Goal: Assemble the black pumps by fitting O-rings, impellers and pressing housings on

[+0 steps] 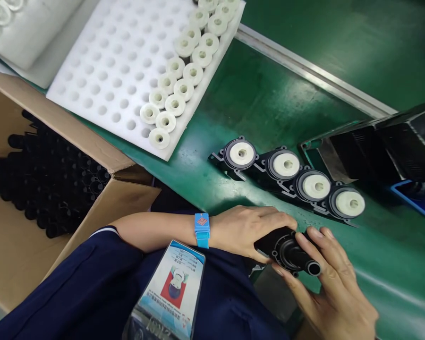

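Both of my hands hold one black plastic housing [286,250] with a round flange and a short open tube. My left hand [251,229], with a blue strap at its wrist, grips the left end of the part. Thumb and fingers of my right hand [329,278] close round its flange and tube from the right. Beyond my hands, a slanting row of several black housings with white round inserts [241,153] lies on the green table [212,174]. The undersides of the held part are hidden.
A white foam tray [102,61] holds several white round pieces [175,105] along its right side. A cardboard box [127,189] of black parts [56,179] stands at the left. Black bins [386,146] and a blue-edged tray [411,203] are at the right. A metal strip [304,66] crosses the table.
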`<state>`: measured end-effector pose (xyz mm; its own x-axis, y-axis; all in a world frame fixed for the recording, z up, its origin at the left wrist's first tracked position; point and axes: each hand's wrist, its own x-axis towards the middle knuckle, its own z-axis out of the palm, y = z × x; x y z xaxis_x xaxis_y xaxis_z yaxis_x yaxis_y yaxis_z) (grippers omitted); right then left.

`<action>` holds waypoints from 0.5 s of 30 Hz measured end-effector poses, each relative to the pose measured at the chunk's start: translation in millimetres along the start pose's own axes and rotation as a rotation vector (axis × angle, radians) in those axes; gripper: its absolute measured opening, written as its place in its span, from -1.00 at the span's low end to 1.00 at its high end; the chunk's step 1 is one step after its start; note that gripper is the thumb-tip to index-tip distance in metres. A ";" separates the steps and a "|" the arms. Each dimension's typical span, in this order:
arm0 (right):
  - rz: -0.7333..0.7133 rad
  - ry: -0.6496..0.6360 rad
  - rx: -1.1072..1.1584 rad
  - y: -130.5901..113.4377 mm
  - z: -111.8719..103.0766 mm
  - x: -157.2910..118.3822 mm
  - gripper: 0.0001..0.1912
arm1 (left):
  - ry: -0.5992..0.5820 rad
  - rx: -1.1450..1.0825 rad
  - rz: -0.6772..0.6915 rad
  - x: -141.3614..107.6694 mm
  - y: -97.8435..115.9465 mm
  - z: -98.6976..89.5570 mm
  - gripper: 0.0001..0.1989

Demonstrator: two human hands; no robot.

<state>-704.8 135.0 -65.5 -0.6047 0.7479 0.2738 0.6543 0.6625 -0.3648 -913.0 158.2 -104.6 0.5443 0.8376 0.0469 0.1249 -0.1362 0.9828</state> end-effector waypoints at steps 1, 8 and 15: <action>0.004 -0.001 0.001 0.2 0.2 -0.3 -0.24 | 0.001 -0.002 -0.006 0.0 0.4 0.2 -0.51; 0.002 -0.003 0.007 1.5 0.6 -0.1 -0.24 | 0.008 0.002 -0.021 0.3 -2.6 0.4 -0.49; 0.013 0.031 -0.065 1.6 0.1 -6.6 -0.36 | 0.122 0.095 -0.077 -2.1 4.7 12.8 -0.42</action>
<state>-699.7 131.1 -68.0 -0.5824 0.7567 0.2970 0.6907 0.6533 -0.3101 -902.9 149.0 -102.4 0.4264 0.9045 -0.0009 0.2431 -0.1137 0.9633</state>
